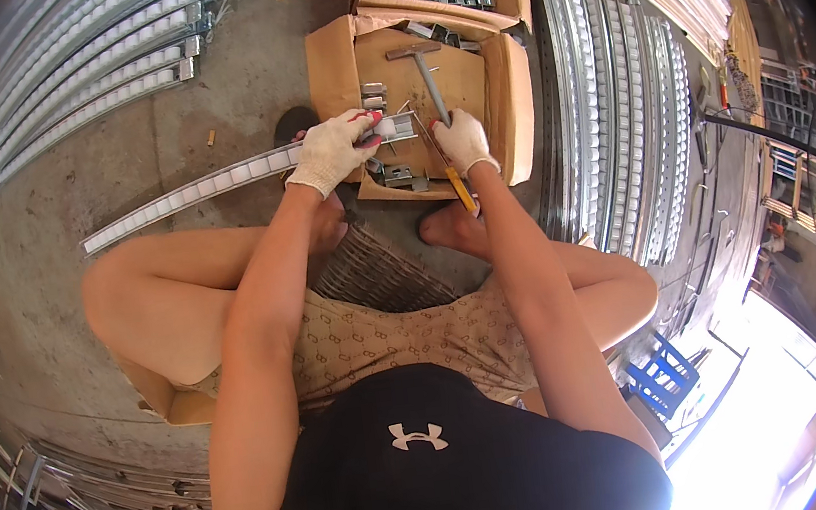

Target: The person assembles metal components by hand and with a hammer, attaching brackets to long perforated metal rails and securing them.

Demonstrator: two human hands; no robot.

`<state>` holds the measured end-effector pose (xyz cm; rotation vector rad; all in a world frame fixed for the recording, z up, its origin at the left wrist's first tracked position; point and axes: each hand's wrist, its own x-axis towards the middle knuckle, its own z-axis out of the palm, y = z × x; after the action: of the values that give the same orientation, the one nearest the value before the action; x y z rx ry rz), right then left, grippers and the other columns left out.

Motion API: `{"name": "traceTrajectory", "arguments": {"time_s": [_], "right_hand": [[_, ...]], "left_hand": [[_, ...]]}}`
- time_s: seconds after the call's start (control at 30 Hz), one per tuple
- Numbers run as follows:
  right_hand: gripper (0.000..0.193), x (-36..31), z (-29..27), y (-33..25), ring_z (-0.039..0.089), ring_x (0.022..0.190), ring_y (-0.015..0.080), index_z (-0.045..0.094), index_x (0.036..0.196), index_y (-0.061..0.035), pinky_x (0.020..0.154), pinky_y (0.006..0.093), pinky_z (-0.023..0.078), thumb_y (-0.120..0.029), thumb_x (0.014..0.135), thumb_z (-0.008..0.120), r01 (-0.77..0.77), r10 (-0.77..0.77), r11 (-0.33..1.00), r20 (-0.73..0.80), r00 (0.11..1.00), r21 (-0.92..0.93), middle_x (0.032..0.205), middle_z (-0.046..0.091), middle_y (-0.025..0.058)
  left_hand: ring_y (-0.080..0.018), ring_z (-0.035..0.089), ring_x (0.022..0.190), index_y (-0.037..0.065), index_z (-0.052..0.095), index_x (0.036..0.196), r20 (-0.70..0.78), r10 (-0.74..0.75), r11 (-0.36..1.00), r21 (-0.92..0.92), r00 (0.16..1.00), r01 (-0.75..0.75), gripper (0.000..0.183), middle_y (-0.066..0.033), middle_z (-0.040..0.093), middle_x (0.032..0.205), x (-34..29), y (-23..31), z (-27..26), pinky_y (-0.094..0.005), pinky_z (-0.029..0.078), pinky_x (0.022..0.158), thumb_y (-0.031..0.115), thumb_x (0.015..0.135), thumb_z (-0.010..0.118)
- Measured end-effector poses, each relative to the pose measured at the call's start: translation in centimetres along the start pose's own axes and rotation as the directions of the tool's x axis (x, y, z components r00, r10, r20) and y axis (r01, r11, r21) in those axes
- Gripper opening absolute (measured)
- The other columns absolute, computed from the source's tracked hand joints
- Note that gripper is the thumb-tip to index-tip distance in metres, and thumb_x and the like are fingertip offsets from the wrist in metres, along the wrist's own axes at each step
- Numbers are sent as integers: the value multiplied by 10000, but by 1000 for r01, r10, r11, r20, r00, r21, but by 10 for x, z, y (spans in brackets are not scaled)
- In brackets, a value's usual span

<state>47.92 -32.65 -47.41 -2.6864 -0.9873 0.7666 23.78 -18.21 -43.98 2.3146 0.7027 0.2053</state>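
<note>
My left hand (331,153), in a cream work glove with red at the fingertips, is closed round one end of a metal roller track (190,192) with white rollers. The track slants away to the left, its held end above an open cardboard box (514,107). My right hand (465,142), gloved too, grips the grey handle of a hammer (428,76), whose head points away from me over the box. A yellow-handled screwdriver (462,190) passes by that hand; whether the fingers hold it too, I cannot tell. Small metal brackets (399,174) lie in the box.
Another cardboard box (446,11) of metal brackets stands beyond. Finished-looking roller tracks (97,84) lie at the far left, and more tracks (618,110) lie in rows on the right. Between my legs is a woven brown surface (380,270). A blue crate (662,377) sits behind right.
</note>
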Motion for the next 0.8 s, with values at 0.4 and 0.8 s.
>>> {"name": "traceTrajectory", "arguments": {"time_s": [0.4,0.8], "right_hand": [[314,-192,-83,-41,725,888,440,628,1282,12,787,448,562,-63,982,574,117,-92,897,-80,993,426,967,715,285],[319,-203,-58,-67,707,781,371,635,1274,-6,755,466,541,-189,1040,517,41,-28,910,-37,999,413,814,689,207]], "left_hand": [[-305,722,1067,141,744,1243,-72,5,998,-57,997,-9,421,-60,732,1270,-4,-7,10,-412,593,900,327,866,779],[-317,715,1076,145,763,1241,-118,2,989,-150,993,-19,426,-74,736,1268,-3,-10,12,-412,580,931,306,847,792]]}}
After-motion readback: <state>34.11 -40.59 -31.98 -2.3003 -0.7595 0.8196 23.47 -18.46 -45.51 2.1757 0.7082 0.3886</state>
